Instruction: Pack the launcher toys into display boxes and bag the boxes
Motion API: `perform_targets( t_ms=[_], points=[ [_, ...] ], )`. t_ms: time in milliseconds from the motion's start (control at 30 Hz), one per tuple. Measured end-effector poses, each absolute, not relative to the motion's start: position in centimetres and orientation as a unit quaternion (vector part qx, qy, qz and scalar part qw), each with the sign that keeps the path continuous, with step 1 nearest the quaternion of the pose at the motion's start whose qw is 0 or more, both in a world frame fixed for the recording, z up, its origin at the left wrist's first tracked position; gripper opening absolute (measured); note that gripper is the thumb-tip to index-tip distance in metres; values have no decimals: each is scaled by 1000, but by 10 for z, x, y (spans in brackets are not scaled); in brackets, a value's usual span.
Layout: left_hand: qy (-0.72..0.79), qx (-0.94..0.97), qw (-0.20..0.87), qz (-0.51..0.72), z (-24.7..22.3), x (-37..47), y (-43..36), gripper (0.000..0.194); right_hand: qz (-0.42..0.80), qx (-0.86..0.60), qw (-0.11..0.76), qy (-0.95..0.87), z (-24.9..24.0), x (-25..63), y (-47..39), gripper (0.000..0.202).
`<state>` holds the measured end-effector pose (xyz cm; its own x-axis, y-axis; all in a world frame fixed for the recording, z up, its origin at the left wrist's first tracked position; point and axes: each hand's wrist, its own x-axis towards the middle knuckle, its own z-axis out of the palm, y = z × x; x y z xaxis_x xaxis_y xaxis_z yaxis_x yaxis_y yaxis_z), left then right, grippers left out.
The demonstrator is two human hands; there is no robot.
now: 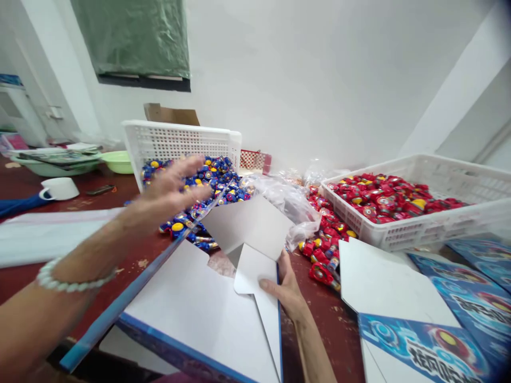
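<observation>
A cardboard box [191,314], white inside and blue printed outside, lies unfolded in front of me with its flaps raised. My right hand [290,292] grips its right side, with the thumb pressed on a white flap [251,268]. My left hand [170,186] is raised over the box's left side, fingers stretched apart and slightly blurred, holding nothing. Beyond it, many small blue toys [219,173] with yellow parts spill from a tipped white basket [183,135]. Part of that pile is hidden behind the left hand.
At the right stands a white basket [383,234] of red toys [387,202], with more spilling beside a clear plastic bag [279,197]. Blue printed boxes [423,340] lie in front. A white mug [59,189] and green basins [59,165] stand on the left.
</observation>
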<state>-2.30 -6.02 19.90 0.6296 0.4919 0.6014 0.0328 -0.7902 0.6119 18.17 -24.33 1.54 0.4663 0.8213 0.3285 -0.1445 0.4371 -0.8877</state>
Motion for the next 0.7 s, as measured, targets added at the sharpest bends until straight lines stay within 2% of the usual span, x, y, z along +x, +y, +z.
perform_targets(
  t_ms=[67, 100, 167, 200, 267, 333, 367, 400, 433, 500, 600, 700],
  points=[
    [190, 927, 251, 203, 169, -21, -41, 86, 325, -426, 744, -399, 17, 183, -243, 103],
    [200, 936, 243, 156, 155, -21, -35, 96, 324, -429, 744, -397, 19, 183, -242, 105],
    [200, 940, 250, 116, 136, -22, -31, 103, 303, -443, 743, -399, 24, 181, -239, 108],
    [198, 937, 261, 121, 132, -23, -32, 100, 279, -458, 742, -402, 27, 179, -238, 104],
    [189, 931, 284, 132, 133, -23, -35, 84, 206, -497, 719, -439, 32, 176, -237, 74],
    [189, 927, 295, 134, 139, -21, -38, 58, 134, -538, 649, -521, 37, 176, -241, 39],
    [194, 926, 294, 134, 141, -20, -39, 46, 120, -556, 596, -567, 40, 177, -245, 33],
    [201, 925, 293, 136, 142, -20, -40, 37, 127, -570, 537, -609, 44, 178, -251, 37],
    [206, 923, 292, 140, 142, -19, -40, 34, 153, -578, 481, -641, 48, 180, -256, 50],
    [214, 920, 292, 152, 141, -16, -42, 36, 227, -581, 411, -664, 58, 183, -263, 70],
    [208, 925, 290, 128, 140, -10, -42, 40, 225, -621, 433, -613, 74, 178, -254, 71],
    [178, 938, 280, 101, 144, -8, -41, 41, 171, -694, 405, -571, 84, 165, -229, 102]
  ],
)
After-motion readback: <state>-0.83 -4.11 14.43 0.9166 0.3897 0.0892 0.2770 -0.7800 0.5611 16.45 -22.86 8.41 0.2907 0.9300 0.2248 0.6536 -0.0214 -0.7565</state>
